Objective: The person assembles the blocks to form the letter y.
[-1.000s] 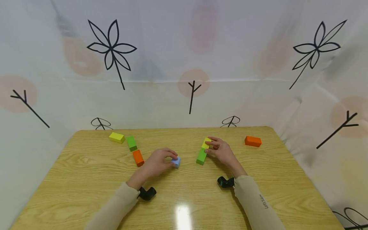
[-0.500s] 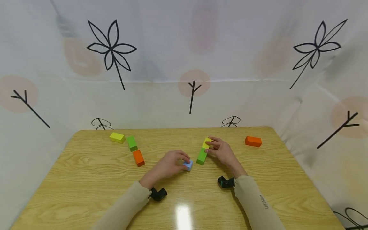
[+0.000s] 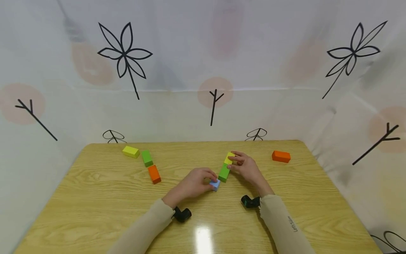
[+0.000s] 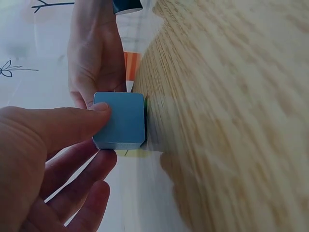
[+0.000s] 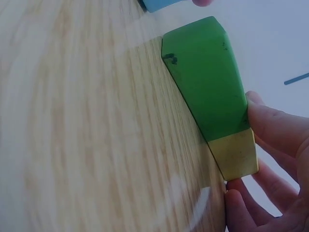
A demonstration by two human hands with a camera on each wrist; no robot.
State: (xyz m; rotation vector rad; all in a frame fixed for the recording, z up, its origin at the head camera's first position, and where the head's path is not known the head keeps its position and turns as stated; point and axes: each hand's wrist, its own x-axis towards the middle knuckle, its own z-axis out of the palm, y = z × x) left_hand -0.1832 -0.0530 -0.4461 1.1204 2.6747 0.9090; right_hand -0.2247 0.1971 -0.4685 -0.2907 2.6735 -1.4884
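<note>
In the head view my left hand (image 3: 195, 182) pinches a small light-blue block (image 3: 215, 185) between thumb and fingers, low over the table. A small gap separates it from the near end of a green block (image 5: 203, 82), as the right wrist view shows. That green block lies end to end with a yellow block (image 3: 228, 158), forming a slanted row. My right hand (image 3: 248, 170) holds the row at its far part: the thumb touches the green block's side near the joint, and the fingers are around the yellow block's far end. In the left wrist view the blue block (image 4: 120, 118) faces the camera.
On the left lie a yellow block (image 3: 131, 152), a green block (image 3: 147, 158) and an orange block (image 3: 154, 174), the last two nearly end to end. Another orange block (image 3: 281, 156) lies at the back right. A patterned cloth (image 3: 177, 116) stands behind the wooden table (image 3: 95, 197).
My left hand has moved right with the blue block, bringing it close to the near end of the green block. My right hand has stayed at the green and yellow blocks.
</note>
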